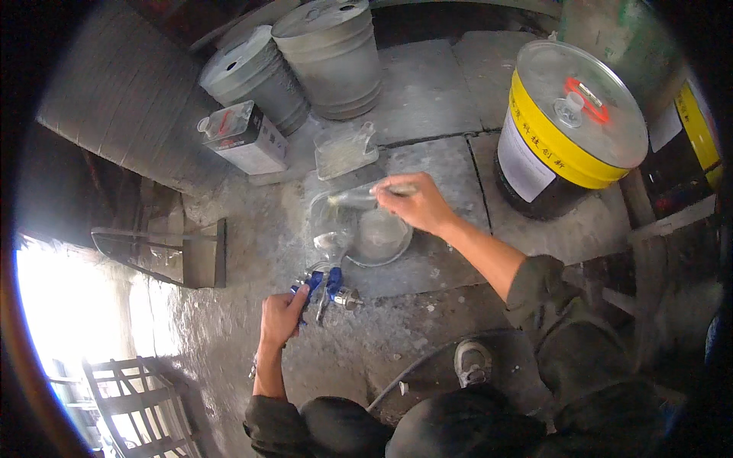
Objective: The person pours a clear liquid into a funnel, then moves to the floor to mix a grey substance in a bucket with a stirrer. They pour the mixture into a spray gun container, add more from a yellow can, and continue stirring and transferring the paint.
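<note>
My left hand (pixel 282 317) is closed around the blue handle of a spray gun (pixel 333 281). The gun's pale cup (pixel 331 238) points away from me, and its metal fittings stick out to the right. In my right hand (pixel 418 201) is a brush (pixel 357 198), gripped between thumb and fingers. Its pale head is blurred and points left, above the spray gun's cup; I cannot tell whether they touch. Beneath the brush and my right hand sits a round shallow pan (pixel 382 238) with greyish contents, on the stained floor.
Two grey metal drums (pixel 328 65) and a rectangular can (pixel 244 139) stand at the far left. A small dirty tray (pixel 346 153) lies beyond the pan. At right is a black-and-yellow drum (pixel 565 130). A hose (pixel 408 374) crosses the floor near my shoe (pixel 473 361).
</note>
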Available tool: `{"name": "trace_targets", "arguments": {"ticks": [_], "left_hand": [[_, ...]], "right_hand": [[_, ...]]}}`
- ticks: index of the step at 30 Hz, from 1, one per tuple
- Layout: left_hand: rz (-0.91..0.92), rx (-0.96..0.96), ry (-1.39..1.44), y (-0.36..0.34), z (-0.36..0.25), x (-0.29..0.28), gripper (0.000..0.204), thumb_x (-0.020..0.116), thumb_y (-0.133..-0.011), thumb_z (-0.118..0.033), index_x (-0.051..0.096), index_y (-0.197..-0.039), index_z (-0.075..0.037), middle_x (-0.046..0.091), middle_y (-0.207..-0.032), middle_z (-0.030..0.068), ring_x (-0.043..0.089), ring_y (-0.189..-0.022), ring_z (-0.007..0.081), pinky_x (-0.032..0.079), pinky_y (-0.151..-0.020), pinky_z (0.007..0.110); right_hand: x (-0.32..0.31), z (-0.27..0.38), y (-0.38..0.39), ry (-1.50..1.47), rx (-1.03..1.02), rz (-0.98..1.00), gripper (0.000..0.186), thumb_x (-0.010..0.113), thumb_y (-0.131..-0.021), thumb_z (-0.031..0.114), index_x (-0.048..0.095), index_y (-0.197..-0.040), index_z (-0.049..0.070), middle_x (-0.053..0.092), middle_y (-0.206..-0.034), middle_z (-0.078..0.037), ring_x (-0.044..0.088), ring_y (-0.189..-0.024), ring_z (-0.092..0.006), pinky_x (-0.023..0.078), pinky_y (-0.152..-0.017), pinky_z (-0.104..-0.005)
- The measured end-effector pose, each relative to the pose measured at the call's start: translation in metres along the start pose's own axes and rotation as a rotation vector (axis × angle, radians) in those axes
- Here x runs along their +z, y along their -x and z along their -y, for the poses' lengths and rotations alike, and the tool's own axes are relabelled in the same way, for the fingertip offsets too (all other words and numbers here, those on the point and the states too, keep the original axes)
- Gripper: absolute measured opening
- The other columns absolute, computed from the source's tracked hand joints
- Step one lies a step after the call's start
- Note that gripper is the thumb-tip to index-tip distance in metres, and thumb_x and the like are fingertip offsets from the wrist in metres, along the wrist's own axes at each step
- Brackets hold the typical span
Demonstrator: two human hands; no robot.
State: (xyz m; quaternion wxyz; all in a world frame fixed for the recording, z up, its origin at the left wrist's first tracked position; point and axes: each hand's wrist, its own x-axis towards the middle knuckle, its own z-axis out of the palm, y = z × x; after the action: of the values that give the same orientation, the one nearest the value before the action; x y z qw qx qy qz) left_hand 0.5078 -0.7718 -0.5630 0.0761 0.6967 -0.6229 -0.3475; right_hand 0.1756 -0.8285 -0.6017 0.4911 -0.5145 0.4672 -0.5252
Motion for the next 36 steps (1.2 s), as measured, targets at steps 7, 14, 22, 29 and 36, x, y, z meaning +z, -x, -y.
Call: {"name": "trace_targets", "arguments": {"ticks": [7,14,22,29,36], "left_hand": [[-0.032,-0.032,0.052,-0.006,0.014,0.004,0.065,0.058,-0.096,-0.048,0.062,-0.059,0.005,0.049,-0.044,0.0078,0.053,-0.036,0.0172,0.041,-0.040,0.034],[-0.007,-0.085,0.090,-0.003,-0.002,0.004,0.066,0.057,-0.097,-0.049,0.059,-0.056,0.003,0.049,-0.044,0.0070,0.051,-0.036,0.0168,0.039,-0.039,0.034],[0.019,-0.130,0.195,-0.006,0.001,0.006,0.065,0.055,-0.098,-0.051,0.059,-0.059,0.002,0.049,-0.046,0.0060,0.049,-0.035,0.0155,0.036,-0.036,0.032],[0.057,-0.182,0.334,-0.010,0.005,0.005,0.067,0.051,-0.098,-0.055,0.058,-0.060,-0.001,0.050,-0.050,0.0055,0.048,-0.035,0.0150,0.035,-0.035,0.030],[-0.167,0.011,0.086,-0.017,0.003,0.009,0.059,0.062,-0.095,-0.047,0.060,-0.060,0.001,0.050,-0.045,0.0066,0.056,-0.038,0.0154,0.041,-0.040,0.033]], "right_hand": [[0.015,0.002,0.022,-0.251,0.145,0.048,0.021,0.063,-0.096,0.017,0.073,-0.099,-0.001,0.070,-0.077,-0.009,0.060,-0.061,-0.0078,0.046,-0.052,-0.0217],[0.034,0.004,0.034,-0.363,0.188,-0.019,0.022,0.063,-0.094,0.017,0.072,-0.095,-0.003,0.070,-0.074,-0.010,0.061,-0.057,-0.0099,0.047,-0.050,-0.0227],[0.033,-0.003,0.036,-0.357,0.176,-0.035,0.019,0.066,-0.092,0.018,0.072,-0.095,0.000,0.068,-0.070,-0.006,0.060,-0.057,-0.0083,0.048,-0.050,-0.0230],[-0.002,-0.059,0.024,0.246,-0.031,-0.115,0.020,0.069,-0.089,0.023,0.073,-0.094,0.004,0.070,-0.075,-0.011,0.064,-0.060,-0.0195,0.050,-0.057,-0.0326],[0.007,-0.091,0.032,0.434,0.035,0.051,0.025,0.072,-0.084,0.025,0.074,-0.099,0.006,0.072,-0.104,-0.015,0.069,-0.092,-0.0294,0.052,-0.079,-0.0365]]}}
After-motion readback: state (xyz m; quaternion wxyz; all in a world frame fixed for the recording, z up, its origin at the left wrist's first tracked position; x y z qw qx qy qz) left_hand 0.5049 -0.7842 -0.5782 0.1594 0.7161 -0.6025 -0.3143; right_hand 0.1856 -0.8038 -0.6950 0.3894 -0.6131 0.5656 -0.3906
